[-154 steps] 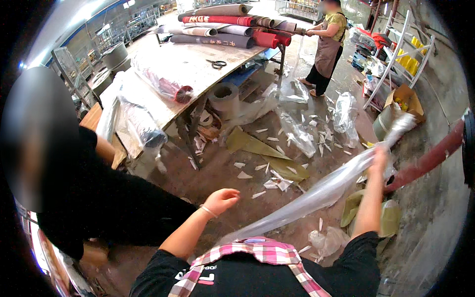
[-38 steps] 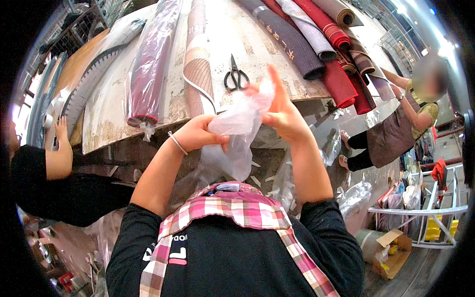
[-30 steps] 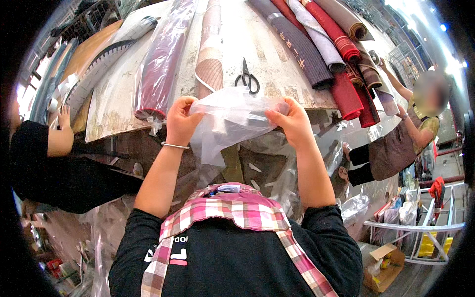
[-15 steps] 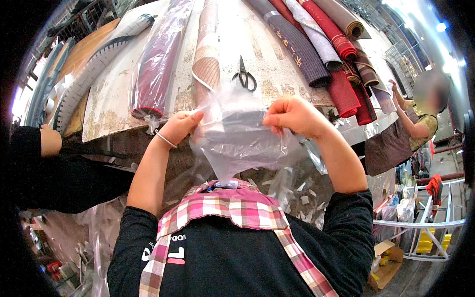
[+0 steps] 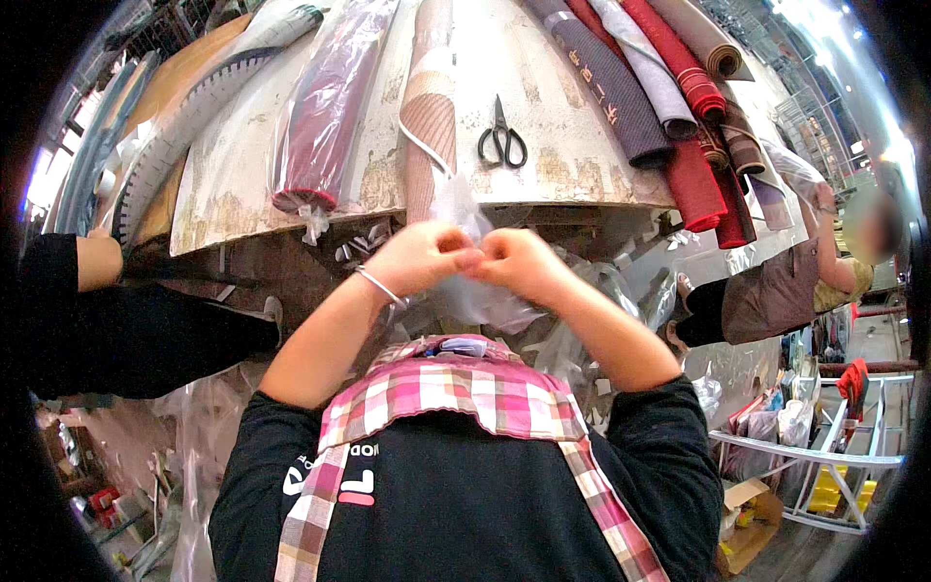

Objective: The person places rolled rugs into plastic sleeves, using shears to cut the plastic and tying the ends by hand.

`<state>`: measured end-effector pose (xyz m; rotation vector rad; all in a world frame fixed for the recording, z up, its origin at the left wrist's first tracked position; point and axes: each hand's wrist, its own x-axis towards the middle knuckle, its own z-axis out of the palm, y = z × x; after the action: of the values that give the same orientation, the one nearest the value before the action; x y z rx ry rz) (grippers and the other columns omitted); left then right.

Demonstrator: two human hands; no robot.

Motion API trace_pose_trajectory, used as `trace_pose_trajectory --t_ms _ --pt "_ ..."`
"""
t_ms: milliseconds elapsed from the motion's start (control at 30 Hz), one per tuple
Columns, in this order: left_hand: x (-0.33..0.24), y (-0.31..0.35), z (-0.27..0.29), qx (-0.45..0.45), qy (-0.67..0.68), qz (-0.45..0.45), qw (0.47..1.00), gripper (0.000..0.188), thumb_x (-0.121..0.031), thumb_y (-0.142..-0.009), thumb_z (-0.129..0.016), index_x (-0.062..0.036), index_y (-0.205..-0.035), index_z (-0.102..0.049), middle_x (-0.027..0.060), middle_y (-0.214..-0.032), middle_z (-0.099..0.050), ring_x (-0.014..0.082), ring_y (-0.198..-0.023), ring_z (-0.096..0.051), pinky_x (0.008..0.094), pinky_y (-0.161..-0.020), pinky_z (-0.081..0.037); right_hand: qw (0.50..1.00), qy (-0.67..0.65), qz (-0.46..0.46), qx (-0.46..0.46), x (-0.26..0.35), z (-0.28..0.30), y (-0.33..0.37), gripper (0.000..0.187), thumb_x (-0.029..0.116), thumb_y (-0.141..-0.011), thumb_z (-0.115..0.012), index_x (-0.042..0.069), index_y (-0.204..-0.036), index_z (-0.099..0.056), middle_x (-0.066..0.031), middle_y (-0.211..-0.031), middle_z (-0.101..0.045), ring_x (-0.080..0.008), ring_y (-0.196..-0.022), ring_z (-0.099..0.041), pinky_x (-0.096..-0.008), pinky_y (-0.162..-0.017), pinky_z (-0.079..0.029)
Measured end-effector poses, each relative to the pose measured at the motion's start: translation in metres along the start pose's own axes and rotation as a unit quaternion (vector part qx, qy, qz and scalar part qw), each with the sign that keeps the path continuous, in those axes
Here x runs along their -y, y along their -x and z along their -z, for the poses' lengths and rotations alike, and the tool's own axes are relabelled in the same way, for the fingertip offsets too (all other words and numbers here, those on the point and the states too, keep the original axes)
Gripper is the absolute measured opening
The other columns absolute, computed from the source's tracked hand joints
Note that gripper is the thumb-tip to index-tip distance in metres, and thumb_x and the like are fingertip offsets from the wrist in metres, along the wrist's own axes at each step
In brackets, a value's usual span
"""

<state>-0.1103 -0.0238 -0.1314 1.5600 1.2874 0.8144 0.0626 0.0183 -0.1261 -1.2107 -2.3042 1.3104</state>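
My left hand [image 5: 419, 257] and my right hand [image 5: 522, 264] meet over the near edge of the table, fingertips almost touching. Both are closed on a see-through plastic bag [image 5: 475, 299], bunched between them and hanging below. Its upper part reaches the near end of a beige striped rolled mat [image 5: 428, 97] with a white edge. To the right of that roll lie black-handled scissors [image 5: 499, 144], apart from my hands. A dark red roll [image 5: 325, 126] in plastic wrap, tied off at its near end, rests to the left.
The worn white table [image 5: 553, 175] carries several dark, grey and red rolled mats [image 5: 698, 184] at right. A person [image 5: 776, 291] stands beyond them; another person's arm [image 5: 97, 262] is at the far left. Plastic scraps [image 5: 572, 339] litter the floor. A metal frame [image 5: 805, 451] stands lower right.
My hands have come together from being spread apart. The plastic bag, stretched wide before, is now gathered narrow between them. The view has shifted slightly.
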Motion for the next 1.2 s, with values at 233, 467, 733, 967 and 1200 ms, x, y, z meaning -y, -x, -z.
trace_pose_trajectory --t_ms 233,467,733,967,1200 --pt "0.043 0.017 0.043 -0.077 0.347 0.076 0.932 0.008 -0.006 -0.065 -0.056 -0.0046 -0.062 -0.049 0.0018 -0.053 -0.049 0.0089 -0.043 -0.045 0.0197 -0.038 -0.034 0.979 -0.114 -0.161 -0.054 -0.016 0.029 -0.005 0.015 0.015 -0.069 -0.062 0.005 -0.065 -0.051 0.0022 -0.056 -0.045 -0.0060 -0.051 -0.040 -0.0222 -0.046 -0.034" --pt "0.007 0.010 0.001 -0.132 0.265 0.110 0.949 0.023 -0.019 -0.079 -0.050 -0.0023 -0.064 -0.050 0.0030 -0.052 -0.050 0.0100 -0.045 -0.049 0.0212 -0.042 -0.038 0.892 0.223 0.232 -0.317 -0.010 0.039 -0.011 0.032 0.025 -0.063 -0.064 0.004 -0.081 -0.050 -0.0145 -0.081 -0.054 -0.0250 -0.074 -0.052 -0.0351 -0.067 -0.041" --pt "-0.004 0.005 0.012 -0.299 -0.411 -0.101 0.855 0.013 -0.012 -0.065 -0.057 -0.0040 -0.073 -0.051 0.0104 -0.073 -0.053 0.0283 -0.068 -0.050 0.0351 -0.069 -0.039 0.907 0.377 0.185 -0.031 -0.028 0.018 0.014 0.014 0.022 -0.071 -0.051 0.011 -0.064 -0.054 -0.0056 -0.067 -0.056 -0.0189 -0.068 -0.055 -0.0318 -0.070 -0.040" --pt "-0.037 0.015 -0.013 0.066 -0.468 -0.173 0.864 0.037 -0.020 -0.064 -0.059 -0.0092 -0.098 -0.052 0.0078 -0.081 -0.058 0.0200 -0.083 -0.055 0.0389 -0.093 -0.025 0.835 0.323 0.435 -0.100 -0.022 0.042 0.021 0.003 0.016 -0.066 -0.052 0.013 -0.066 -0.051 -0.0001 -0.073 -0.053 -0.0142 -0.080 -0.052 -0.0342 -0.085 -0.032" --pt "0.083 0.044 0.014 0.231 -0.580 0.006 0.782 0.016 -0.022 -0.066 -0.048 -0.0132 -0.064 -0.061 0.0004 -0.076 -0.058 0.0132 -0.092 -0.049 0.0556 -0.093 -0.010 0.863 0.307 0.389 0.102 -0.083 0.009 0.012 0.004 0.018 -0.064 -0.054 0.016 -0.062 -0.053 0.0033 -0.067 -0.051 -0.0125 -0.082 -0.049 -0.0450 -0.095 -0.019"
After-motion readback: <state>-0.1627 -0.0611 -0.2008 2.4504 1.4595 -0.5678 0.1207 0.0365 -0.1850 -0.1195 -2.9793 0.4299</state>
